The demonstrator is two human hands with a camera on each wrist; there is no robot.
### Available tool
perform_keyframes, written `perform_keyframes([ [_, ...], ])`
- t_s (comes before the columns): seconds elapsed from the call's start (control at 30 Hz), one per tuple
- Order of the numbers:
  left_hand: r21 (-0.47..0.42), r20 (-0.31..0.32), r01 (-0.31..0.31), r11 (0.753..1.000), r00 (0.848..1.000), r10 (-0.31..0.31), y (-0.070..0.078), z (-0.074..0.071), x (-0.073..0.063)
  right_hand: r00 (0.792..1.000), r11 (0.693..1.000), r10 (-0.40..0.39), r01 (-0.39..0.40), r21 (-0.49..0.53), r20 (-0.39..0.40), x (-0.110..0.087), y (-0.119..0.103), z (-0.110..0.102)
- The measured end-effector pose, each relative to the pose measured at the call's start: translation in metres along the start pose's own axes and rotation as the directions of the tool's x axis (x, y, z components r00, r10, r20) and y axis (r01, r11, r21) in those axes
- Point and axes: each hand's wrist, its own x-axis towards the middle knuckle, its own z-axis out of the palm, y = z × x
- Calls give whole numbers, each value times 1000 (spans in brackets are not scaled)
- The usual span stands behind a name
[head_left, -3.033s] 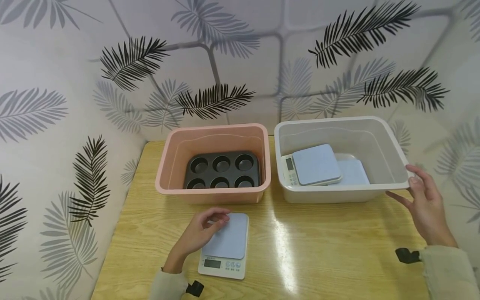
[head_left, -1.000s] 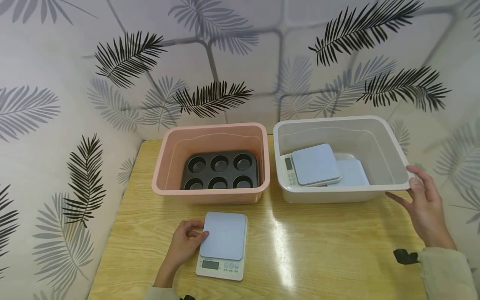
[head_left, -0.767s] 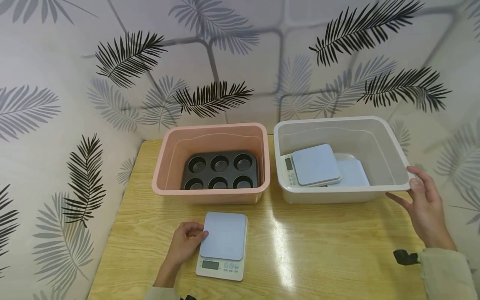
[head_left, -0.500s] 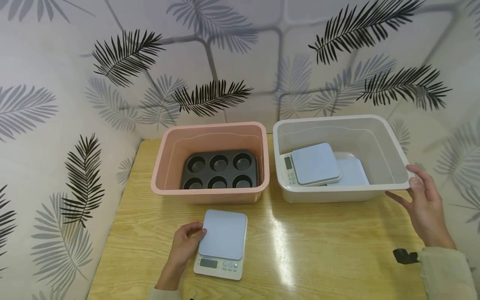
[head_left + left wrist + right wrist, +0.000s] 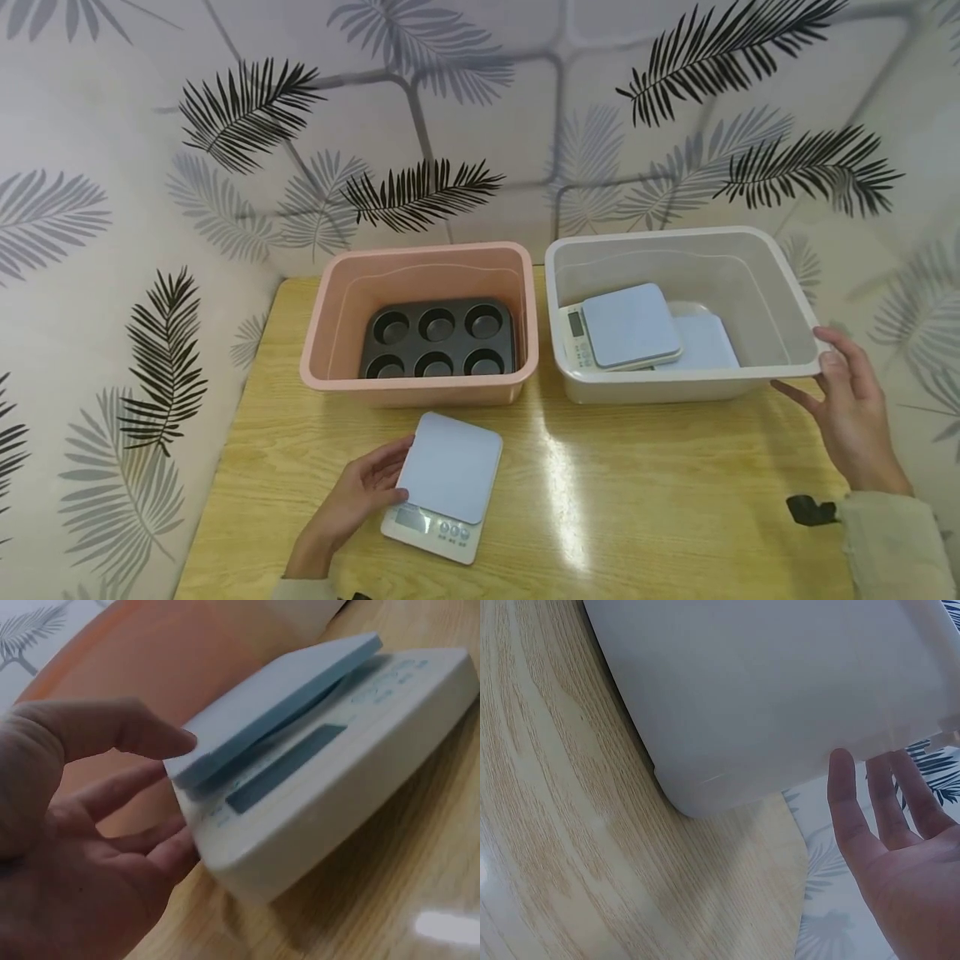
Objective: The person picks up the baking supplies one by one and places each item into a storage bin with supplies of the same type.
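Note:
My left hand (image 5: 356, 504) holds a kitchen scale (image 5: 453, 467) with a pale blue platform by its left side. In the left wrist view the thumb (image 5: 161, 739) presses on the platform corner and other fingers reach under the body. That side of the scale is tilted up over the wooden table. At the front right corner of the light grey bin (image 5: 750, 377), my right hand (image 5: 858, 417) holds the rim, with fingers (image 5: 844, 780) against its outer wall in the right wrist view. Inside that bin lie a second scale (image 5: 630, 325) and a pale blue flat piece (image 5: 701, 342) partly under it.
Left of the grey bin stands a pink bin (image 5: 420, 384) with a dark muffin tin (image 5: 438, 333) in it. Both bins stand at the back of the wooden table (image 5: 637, 500), close to a leaf-patterned wall covering (image 5: 517, 117).
The left hand has moved from the scale's top to its left side and tilted it up, turning it slightly clockwise. The right hand has stayed at the bin's corner.

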Motion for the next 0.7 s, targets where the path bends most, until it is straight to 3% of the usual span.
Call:
perform_keyframes([
  [0.1,-60,142,-37,998,989,45,-3,-7,-5,1000,1000,-5,5,6,4,0,1,1],
  [0.23,-73,241,-60,996,968,75,-6,-7,-9,1000,1000,-5,4,18,10,0,1,0],
  [0.5,-40,325,-18,999,945,30,-11,-5,-8,1000,1000,2,-2,27,8,0,1,0],
  [0.7,-64,383,-47,997,921,68,-15,-9,-10,1000,1000,5,-5,17,9,-1,0,0],
])
